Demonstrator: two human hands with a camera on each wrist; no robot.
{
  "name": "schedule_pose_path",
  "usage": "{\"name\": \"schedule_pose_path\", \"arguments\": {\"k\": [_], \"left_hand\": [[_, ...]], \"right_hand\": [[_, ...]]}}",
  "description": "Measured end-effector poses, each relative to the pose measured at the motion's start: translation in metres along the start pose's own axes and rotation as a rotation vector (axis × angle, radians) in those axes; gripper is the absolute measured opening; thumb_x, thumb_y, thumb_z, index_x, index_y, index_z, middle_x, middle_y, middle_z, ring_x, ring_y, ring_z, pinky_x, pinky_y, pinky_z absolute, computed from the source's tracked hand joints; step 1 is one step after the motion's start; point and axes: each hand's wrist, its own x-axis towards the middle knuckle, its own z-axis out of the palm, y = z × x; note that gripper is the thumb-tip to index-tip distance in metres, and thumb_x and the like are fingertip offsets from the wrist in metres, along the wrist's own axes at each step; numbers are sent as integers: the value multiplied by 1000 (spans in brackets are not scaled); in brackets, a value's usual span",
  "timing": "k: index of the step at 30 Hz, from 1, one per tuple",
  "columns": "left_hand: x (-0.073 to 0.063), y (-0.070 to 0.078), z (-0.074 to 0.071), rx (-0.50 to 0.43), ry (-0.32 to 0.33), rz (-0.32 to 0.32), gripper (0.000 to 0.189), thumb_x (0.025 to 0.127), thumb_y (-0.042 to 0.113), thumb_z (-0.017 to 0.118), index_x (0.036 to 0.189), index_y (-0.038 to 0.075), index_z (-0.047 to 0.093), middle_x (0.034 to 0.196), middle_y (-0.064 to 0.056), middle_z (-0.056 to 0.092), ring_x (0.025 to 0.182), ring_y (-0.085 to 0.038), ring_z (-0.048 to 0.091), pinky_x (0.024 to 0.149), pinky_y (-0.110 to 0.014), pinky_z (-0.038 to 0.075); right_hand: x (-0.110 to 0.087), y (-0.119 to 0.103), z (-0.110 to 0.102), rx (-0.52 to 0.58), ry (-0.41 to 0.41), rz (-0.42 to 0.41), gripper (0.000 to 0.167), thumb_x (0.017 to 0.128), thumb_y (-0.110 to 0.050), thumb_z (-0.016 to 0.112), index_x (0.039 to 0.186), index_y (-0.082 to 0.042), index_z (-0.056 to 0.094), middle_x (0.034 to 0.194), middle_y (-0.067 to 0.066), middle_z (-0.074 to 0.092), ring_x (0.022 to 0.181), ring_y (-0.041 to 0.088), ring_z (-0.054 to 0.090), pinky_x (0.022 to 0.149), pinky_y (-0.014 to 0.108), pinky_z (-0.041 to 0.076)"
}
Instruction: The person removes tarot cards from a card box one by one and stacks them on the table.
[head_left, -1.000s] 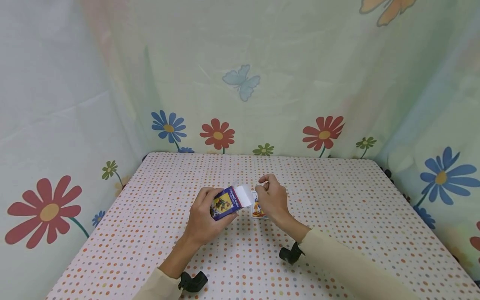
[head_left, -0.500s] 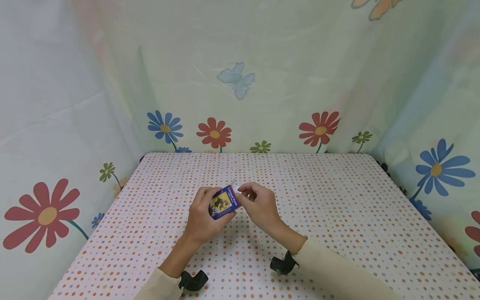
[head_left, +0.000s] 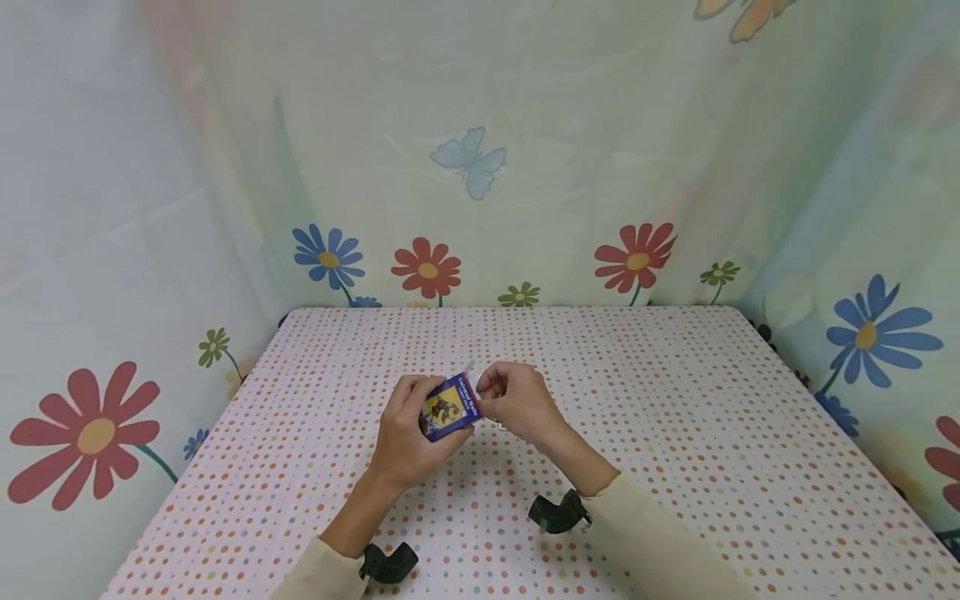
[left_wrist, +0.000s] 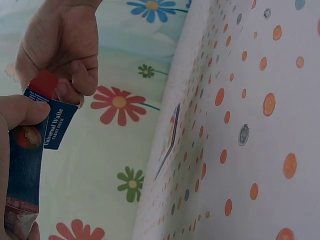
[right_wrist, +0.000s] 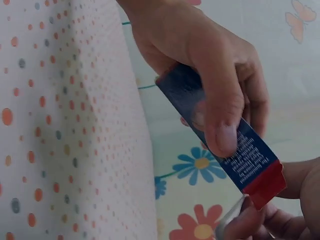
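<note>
A dark blue tarot deck box (head_left: 448, 407), its front printed "Universal Waite", is held tilted above the table in my left hand (head_left: 405, 437). The thumb lies along one edge, with fingers round the other. At the box's open end, my right hand (head_left: 525, 404) has its fingers curled, pinching at the lid flap (right_wrist: 231, 216). A red side flap (right_wrist: 266, 185) sticks out beside those fingertips in the right wrist view. Flat on the table lies a picture card (left_wrist: 170, 140), seen edge-on in the left wrist view and mostly hidden behind my right hand in the head view.
The table (head_left: 360, 350) wears a white cloth with coloured dots. Flower-printed curtains (head_left: 555, 167) enclose it at the back and both sides. A black camera mount (head_left: 558, 512) sits on the right wrist, another (head_left: 388, 562) on the left.
My right hand has moved left from over the card to the box's open end, and its fingers now cover the white lid flap. The left hand keeps its grip on the box.
</note>
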Motion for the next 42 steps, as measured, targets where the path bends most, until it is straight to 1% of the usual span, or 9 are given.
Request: {"name": "schedule_pose_path", "arguments": {"k": [4,9,13,16,21,27,32,35,42], "left_hand": [[-3,0,-1,-9,14,4,68,69,27,93,126,4,63,117,-10,56,96,-19,57,71,-30,56],[-3,1,-1,-23,18,8,67,70,27,93,127,5,64,117,-10,57,95,-20,57,70,-31,55],[-1,2,-1,-34,12,5,68,71,26,92,128,4,63,118,-12,57,96,-21,57,70,-32,55],[0,3,-1,-30,8,-5,69,71,27,92,129,5,63,120,-12,56,97,-21,57,71,-33,55],[1,3,-3,-26,8,-13,69,71,28,92,130,5,62,120,-11,56,97,-20,57,71,-32,55],[1,3,-4,-25,10,-20,71,71,27,92,131,4,61,122,-12,55,97,-21,57,71,-32,56],[2,4,-5,-18,5,-34,73,71,28,93,131,4,60,124,-12,54,99,-20,58,73,-31,57],[2,4,-4,-16,11,-39,73,70,27,93,132,4,60,123,-12,54,98,-19,58,72,-31,57],[2,2,-5,-9,21,-48,71,72,29,92,130,2,61,121,-11,55,99,-19,57,74,-31,57]], "right_hand": [[-1,-1,-1,-37,-19,15,8,84,1,71,88,-4,67,73,4,61,63,15,53,57,28,46],[-2,-2,-2,-29,-36,47,6,84,2,68,88,-2,67,73,6,61,62,15,55,55,27,47],[-1,-4,-4,16,-48,86,4,85,2,68,89,0,66,74,7,62,63,16,58,56,28,50],[0,-3,-4,58,-69,106,4,87,1,68,90,1,66,75,8,63,64,17,59,59,32,53],[3,0,-6,155,-96,156,5,90,-4,68,90,0,65,76,11,65,61,16,57,56,30,50],[5,-1,-10,296,-78,196,9,93,-6,63,95,2,60,70,9,62,54,16,50,49,26,39],[6,-1,-13,335,-50,195,15,94,-5,60,105,4,57,68,9,64,53,15,53,49,26,42],[6,1,-16,350,-36,176,17,96,-4,58,110,5,56,69,9,63,55,15,54,51,26,43],[9,6,-22,372,34,140,19,100,-3,58,115,7,58,71,6,59,56,14,54,52,23,46]]}}
